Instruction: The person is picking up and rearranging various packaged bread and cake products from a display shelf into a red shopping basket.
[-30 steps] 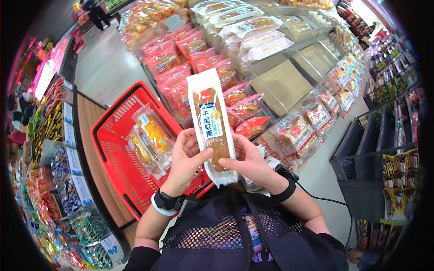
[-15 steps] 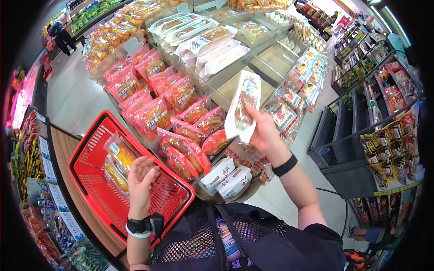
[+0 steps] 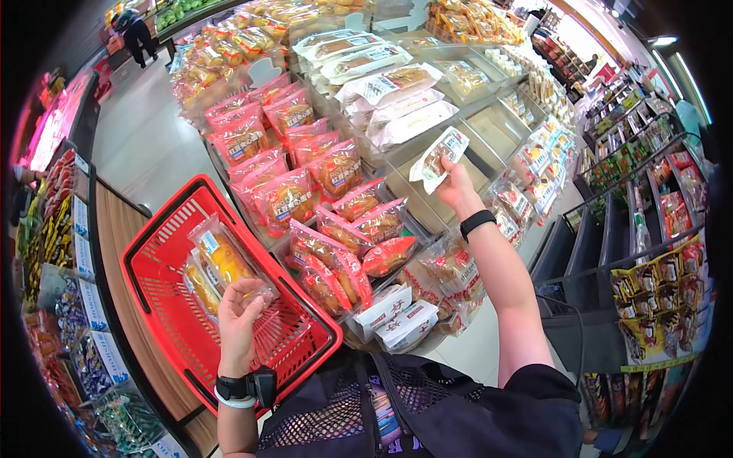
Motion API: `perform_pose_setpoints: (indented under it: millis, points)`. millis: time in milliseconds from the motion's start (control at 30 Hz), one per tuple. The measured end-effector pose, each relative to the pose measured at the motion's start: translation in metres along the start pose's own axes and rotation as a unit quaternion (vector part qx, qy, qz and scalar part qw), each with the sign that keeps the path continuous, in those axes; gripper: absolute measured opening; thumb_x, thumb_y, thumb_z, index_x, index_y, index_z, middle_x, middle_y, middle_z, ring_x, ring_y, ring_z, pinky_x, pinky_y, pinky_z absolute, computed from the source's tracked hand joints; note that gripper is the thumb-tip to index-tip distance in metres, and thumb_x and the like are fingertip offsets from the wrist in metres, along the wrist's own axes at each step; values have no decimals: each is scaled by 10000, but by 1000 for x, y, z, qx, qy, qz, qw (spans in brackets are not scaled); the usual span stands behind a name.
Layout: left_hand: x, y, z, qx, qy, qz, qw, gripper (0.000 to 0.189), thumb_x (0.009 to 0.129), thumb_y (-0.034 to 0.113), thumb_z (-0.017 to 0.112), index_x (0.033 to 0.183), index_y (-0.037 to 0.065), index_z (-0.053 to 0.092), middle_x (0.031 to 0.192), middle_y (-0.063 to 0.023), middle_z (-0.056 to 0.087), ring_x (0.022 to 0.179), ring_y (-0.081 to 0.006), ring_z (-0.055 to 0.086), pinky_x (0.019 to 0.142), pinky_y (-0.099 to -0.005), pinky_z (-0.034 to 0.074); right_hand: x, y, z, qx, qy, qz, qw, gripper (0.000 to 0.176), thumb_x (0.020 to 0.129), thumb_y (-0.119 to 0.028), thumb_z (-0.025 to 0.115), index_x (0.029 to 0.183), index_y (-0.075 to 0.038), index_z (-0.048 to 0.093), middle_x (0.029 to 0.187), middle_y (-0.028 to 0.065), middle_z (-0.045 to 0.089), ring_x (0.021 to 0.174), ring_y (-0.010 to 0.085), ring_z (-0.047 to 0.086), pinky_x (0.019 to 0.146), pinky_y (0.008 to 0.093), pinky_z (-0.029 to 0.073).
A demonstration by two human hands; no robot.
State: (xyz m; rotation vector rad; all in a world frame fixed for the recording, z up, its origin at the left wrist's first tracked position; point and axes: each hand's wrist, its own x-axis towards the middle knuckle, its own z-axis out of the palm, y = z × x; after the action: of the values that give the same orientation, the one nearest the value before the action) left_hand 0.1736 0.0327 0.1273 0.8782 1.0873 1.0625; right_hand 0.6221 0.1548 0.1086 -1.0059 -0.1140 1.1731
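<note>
A white packet of bread [image 3: 439,160] with a brown loaf showing through its window is pinched by its near end in my right hand [image 3: 458,187]. It is held over a brown-bottomed display compartment [image 3: 416,200]. My left hand [image 3: 241,314] hovers over the red shopping basket [image 3: 328,340], fingers loosely bent and apart, with nothing in them. Just beyond its fingertips, two clear packs of yellow bread [image 3: 221,256] lie inside the basket. Red-trimmed packets of round bread [image 3: 290,197] fill the compartments between my hands.
More white bread packets [image 3: 389,88] are stacked at the back of the stand. White boxes [image 3: 408,324] sit at its near corner. Wood-sided shelving [image 3: 114,252] runs along the left, dark racks [image 3: 611,252] along the right. A person [image 3: 137,34] stands far off at upper left.
My right hand has carried the white bread packet farther away, over the display compartment. My left hand's fingers have curled a little more over the basket. The view has shifted slightly.
</note>
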Motion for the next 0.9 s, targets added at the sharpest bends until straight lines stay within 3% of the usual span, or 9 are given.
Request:
perform_pose_setpoints:
  millis: [333, 400, 433, 567, 633, 767, 833, 867, 900]
  points:
    - [7, -3, -14, 4, 25, -12, 1000, 243, 827, -3, 546, 1067, 26, 521, 1080, -70, 569, 907, -150, 586, 759, -252, 458, 52, 20, -15, -15, 44, 19, 999, 301, 907, -60, 397, 1204, -71, 452, 1146, 115, 528, 1046, 281, 520, 914, 490, 418]
    - [10, -7, -17, 1, 23, -20, 1000, 254, 826, -11, 552, 1075, 18, 519, 1090, -78, 568, 915, -153, 588, 763, -252, 467, 68, 20, -30, -214, 128, 130, 960, 337, 872, -67, 443, 1208, -92, 450, 1143, 131, 519, 1051, 291, 502, 903, 519, 391]
    - [12, -9, -19, 3, 23, -21, 1000, 252, 826, -12, 553, 1073, 17, 520, 1089, -78, 568, 913, -152, 588, 760, -253, 469, 61, 18, -18, -275, 176, 140, 935, 350, 850, -109, 493, 1198, -102, 458, 1179, 142, 498, 1042, 313, 494, 896, 531, 365]
    - [16, -8, -17, 6, 28, -32, 999, 246, 826, -14, 553, 1068, 16, 524, 1083, -76, 570, 908, -149, 588, 749, -250, 470, 46, 13, 5, -359, 175, 87, 913, 382, 835, -148, 536, 1203, -87, 453, 1227, 156, 464, 1047, 340, 493, 881, 531, 373]
    - [18, -9, -17, 8, 29, -33, 999, 247, 825, -16, 554, 1068, 17, 526, 1078, -75, 572, 906, -149, 589, 750, -251, 468, 60, 11, 7, -349, 189, 63, 916, 341, 837, -222, 564, 1135, -97, 458, 1062, 107, 503, 883, 268, 517, 788, 513, 421]
    - [21, -9, -20, 14, 40, -33, 999, 250, 819, -19, 558, 1064, 21, 531, 1068, -69, 576, 907, -150, 589, 754, -250, 456, 87, 9, 7, -387, 189, 73, 900, 376, 840, -231, 582, 1170, -119, 442, 1127, 108, 501, 918, 282, 541, 773, 505, 443]
    - [22, -7, -21, 25, 40, -27, 999, 237, 828, -1, 551, 1063, 22, 527, 1047, -62, 576, 893, -146, 587, 747, -248, 451, 94, 9, 11, -361, 221, 57, 904, 769, 758, -240, 682, 1298, 73, 232, 1272, 211, 413, 1108, 333, 480, 888, 539, 397]
    - [23, -6, -22, 35, 40, -23, 998, 226, 838, 16, 544, 1062, 24, 522, 1025, -56, 577, 879, -142, 585, 740, -247, 445, 97, 10, 13, -362, 220, 57, 904, 769, 758, -240, 682, 1298, 73, 232, 1272, 211, 413, 1108, 333, 480, 888, 539, 397]
    - [23, -7, -22, 35, 41, -23, 998, 226, 838, 16, 544, 1062, 24, 522, 1025, -56, 577, 879, -142, 585, 740, -247, 445, 103, 14, 13, -439, 285, 35, 852, 720, 741, -260, 705, 1253, 40, 298, 1225, 181, 451, 1067, 319, 502, 845, 516, 431]
